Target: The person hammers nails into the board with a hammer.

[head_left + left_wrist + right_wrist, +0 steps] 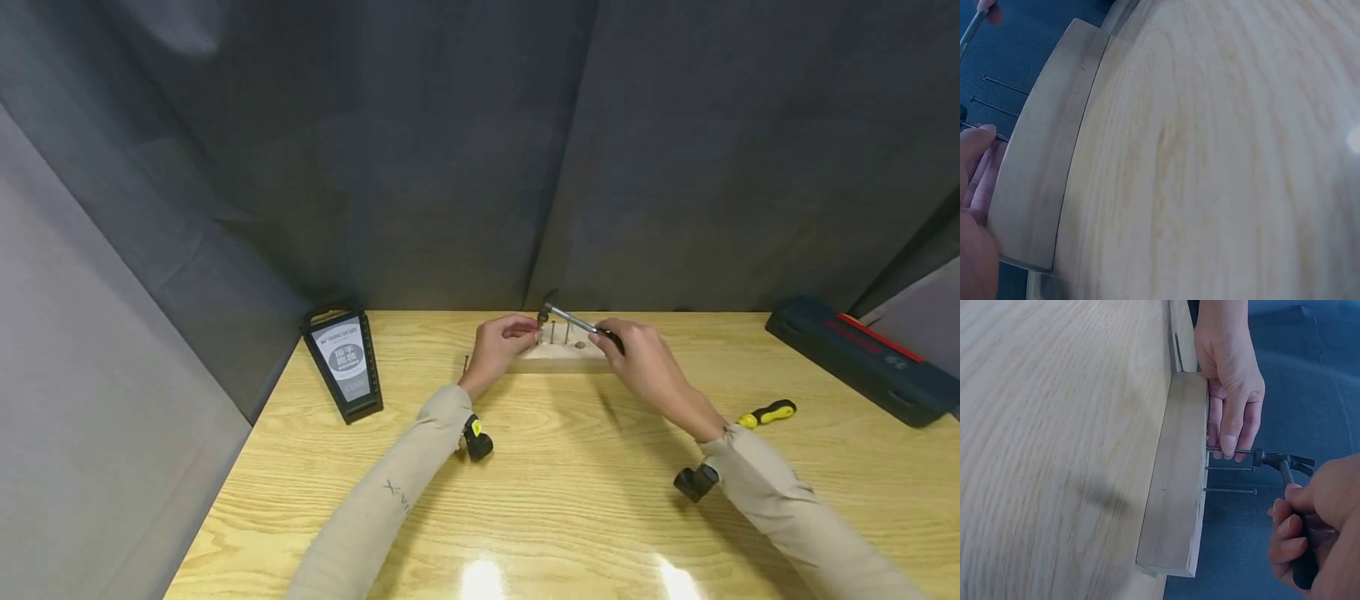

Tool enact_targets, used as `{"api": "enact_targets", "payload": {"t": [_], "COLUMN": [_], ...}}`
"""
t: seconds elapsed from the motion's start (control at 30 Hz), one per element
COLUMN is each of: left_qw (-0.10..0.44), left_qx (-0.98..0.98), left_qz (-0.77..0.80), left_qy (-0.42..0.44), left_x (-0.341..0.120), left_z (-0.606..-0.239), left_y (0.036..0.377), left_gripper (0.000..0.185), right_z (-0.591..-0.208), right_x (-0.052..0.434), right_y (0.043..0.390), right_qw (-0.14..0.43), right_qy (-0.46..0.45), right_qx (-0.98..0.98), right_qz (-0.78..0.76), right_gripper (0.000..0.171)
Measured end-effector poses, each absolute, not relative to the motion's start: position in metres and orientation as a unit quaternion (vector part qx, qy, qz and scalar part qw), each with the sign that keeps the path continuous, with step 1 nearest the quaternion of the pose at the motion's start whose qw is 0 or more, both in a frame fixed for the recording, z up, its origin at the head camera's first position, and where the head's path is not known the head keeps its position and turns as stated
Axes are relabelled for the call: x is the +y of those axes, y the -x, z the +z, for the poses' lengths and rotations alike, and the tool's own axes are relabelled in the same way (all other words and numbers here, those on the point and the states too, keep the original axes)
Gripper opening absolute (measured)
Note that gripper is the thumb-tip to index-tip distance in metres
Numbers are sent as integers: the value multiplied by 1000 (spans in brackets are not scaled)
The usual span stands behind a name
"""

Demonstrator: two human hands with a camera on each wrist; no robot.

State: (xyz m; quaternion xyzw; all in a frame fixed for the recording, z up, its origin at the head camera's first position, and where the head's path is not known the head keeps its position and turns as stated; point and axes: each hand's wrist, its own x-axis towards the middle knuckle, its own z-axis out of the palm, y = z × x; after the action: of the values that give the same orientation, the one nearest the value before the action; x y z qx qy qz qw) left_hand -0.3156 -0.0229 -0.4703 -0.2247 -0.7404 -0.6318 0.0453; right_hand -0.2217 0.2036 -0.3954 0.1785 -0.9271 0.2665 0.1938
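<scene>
A wooden block lies near the table's far edge, with two nails standing in it, a middle nail and an outer nail. My left hand pinches a third nail between thumb and fingers, close to the block's top face. The right hand grips a small claw hammer by its black handle. The hammer's face is at the head of the pinched nail; the right wrist view shows them touching or almost so. Where that nail's tip meets the wood is partly covered by fingers.
A black wrench set case lies on the left of the table. At the right are a yellow-and-black screwdriver handle and a long dark blue case. A dark curtain hangs behind the far edge.
</scene>
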Motion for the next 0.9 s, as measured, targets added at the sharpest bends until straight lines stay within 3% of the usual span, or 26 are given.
{"api": "enact_targets", "payload": {"t": [0.27,0.5,0.57,0.77,0.9], "left_qw": [42,39,43,46,40], "left_qx": [-735,-735,-735,-742,-737], "left_qz": [-637,-640,-639,-630,-637], "left_qy": [227,223,225,225,223], "left_x": [-22,-24,-24,-23,-24], "left_z": [-470,-469,-469,-470,-472], "left_y": [315,316,317,315,314], "left_gripper": [19,19,19,18,18], "right_z": [-381,-363,-370,-395,-395], "right_x": [204,201,201,204,208], "right_y": [221,227,227,222,220], "right_qw": [206,354,343,226,261], "right_qy": [-191,-206,-205,-203,-201], "right_qx": [-918,-846,-851,-912,-899], "right_qz": [282,342,341,277,290], "right_gripper": [19,16,18,17,19]}}
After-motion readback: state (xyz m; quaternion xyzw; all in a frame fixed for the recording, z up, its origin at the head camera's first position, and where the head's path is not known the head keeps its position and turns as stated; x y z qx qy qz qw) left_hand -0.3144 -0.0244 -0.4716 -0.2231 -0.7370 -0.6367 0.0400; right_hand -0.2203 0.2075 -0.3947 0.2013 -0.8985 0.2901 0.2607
